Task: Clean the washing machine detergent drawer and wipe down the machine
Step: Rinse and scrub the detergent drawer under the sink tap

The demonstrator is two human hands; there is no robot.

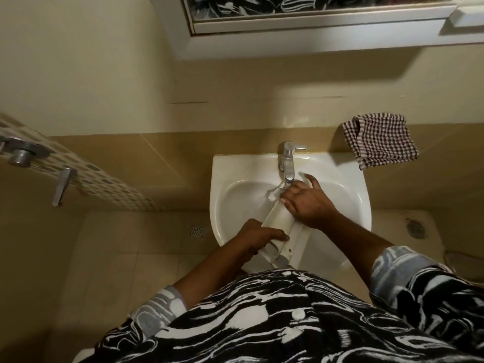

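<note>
One mirrored cabinet (314, 24) hung on the far wall above one white sink (225, 163). One checked cloth (379, 140) lay folded on the tiled ledge at the sink's far right, well apart from the hands.

One white detergent drawer (278, 225) lay in the sink bowl. Its long axis ran near to far, leaning a little to the right. Its broad front panel sat at the near rim and its narrow end reached under the one chrome tap (289, 158).

Both hands were on it. The left hand (258, 238) gripped the near end, fingers wrapped over the edge. The right hand (303, 203) covered the far end just below the spout, one finger straight. I could not tell whether it gripped or only pressed.

Two round floor drains showed, one (197, 231) left of the sink and one (416, 227) right of it.
</note>
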